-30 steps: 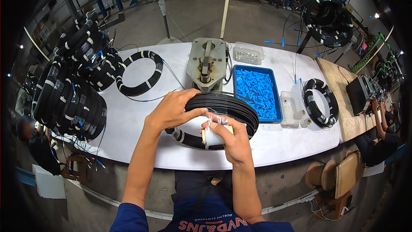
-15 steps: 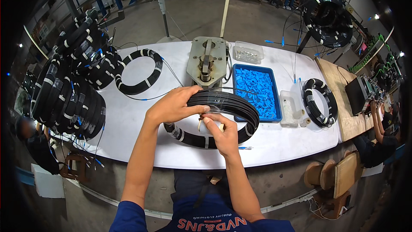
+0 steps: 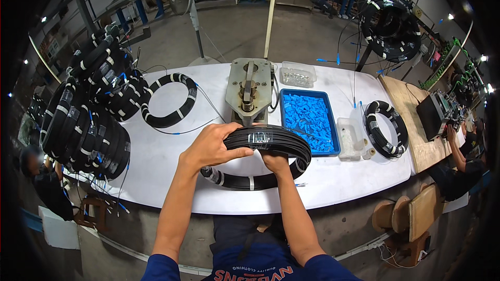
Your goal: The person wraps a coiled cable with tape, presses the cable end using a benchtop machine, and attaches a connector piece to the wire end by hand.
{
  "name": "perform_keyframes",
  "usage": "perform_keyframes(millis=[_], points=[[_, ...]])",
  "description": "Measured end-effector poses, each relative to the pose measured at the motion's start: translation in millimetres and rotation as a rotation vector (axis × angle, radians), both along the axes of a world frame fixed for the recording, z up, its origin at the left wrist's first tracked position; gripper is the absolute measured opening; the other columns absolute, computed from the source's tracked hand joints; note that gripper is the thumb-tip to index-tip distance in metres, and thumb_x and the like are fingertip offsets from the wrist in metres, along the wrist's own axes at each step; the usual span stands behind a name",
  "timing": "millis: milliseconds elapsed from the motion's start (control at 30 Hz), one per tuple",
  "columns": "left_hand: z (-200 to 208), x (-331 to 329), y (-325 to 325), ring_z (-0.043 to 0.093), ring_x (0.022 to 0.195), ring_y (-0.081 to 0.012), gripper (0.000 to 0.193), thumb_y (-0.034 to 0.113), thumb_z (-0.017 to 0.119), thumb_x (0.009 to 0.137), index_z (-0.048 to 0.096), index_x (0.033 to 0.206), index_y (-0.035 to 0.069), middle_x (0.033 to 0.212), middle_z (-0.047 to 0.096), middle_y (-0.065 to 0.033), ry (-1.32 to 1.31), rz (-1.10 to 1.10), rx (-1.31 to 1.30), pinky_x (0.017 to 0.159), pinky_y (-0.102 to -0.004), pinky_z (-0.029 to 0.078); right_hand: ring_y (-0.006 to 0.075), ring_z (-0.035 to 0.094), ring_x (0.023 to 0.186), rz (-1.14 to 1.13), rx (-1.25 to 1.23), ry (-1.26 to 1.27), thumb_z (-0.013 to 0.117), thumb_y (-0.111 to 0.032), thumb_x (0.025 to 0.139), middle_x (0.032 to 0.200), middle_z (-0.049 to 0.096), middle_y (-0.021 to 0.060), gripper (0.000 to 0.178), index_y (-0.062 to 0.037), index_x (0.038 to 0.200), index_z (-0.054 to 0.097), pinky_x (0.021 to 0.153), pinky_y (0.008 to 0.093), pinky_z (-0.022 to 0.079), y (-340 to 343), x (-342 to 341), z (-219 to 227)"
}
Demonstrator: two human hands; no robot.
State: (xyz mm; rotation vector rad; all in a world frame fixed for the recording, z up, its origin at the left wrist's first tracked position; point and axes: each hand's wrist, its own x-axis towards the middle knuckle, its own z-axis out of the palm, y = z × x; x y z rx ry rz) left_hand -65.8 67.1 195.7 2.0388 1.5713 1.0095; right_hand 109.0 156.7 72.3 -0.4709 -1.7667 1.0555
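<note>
A coil of black cable is tilted up at its far side over the near middle of the table. My left hand grips its upper left part, thumb across the front and fingers over the top. Clear tape wraps the strands just right of that thumb. My right hand reaches through the ring from below; its fingers are hidden behind the strands, and whether they hold anything does not show. White bands circle the coil's lower part. Just beyond the coil stands a metal press.
A blue tray of small blue parts stands right of the coil, near two clear plastic boxes. Taped coils lie left and right; a tall stack of coils crowds the left edge. People work at both sides.
My right hand has gone from pinching at the coil's front, by the tape, to behind the strands inside the ring. My left hand still grips the coil. The whole view has shifted slightly.
</note>
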Motion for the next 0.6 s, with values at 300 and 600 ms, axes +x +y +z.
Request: perform_keyframes(millis=[300, 600], points=[[8.7, 5.4, -8.2, 0.066, 0.071, -0.0276, 0.054, 0.043, 0.081, 0.071, 0.067, 0.100, 0.000, 0.084, 0.068, -0.0144, 0.098, 0.068, 0.038, 0.066, -0.0340, 0.051, 0.0225, 0.059, 0.112, 0.032, -0.134, 0.255, 0.064, 0.005, 0.082, 0.123, 0.062, 0.0123, 0.035, -0.0003, 0.117, 0.062, 0.099, 0.0346, 0.044, -17.2, -10.4, 13.9], [-0.2, 8.9, -6.5, 0.067, 0.077, -0.0277, 0.044, 0.038, 0.076, 0.079, 0.069, 0.100, -0.001, 0.086, 0.070, -0.0142, 0.067, 0.108, 0.142, 0.070, -0.0341, 0.052, 0.0221, 0.060, 0.109, 0.028, -0.243, 0.314, 0.062, 0.008, 0.082, 0.115, 0.064, 0.0114, 0.034, 0.0016, 0.115, 0.062, 0.098, 0.0346, 0.045, -28.3, -5.7, 20.6]])
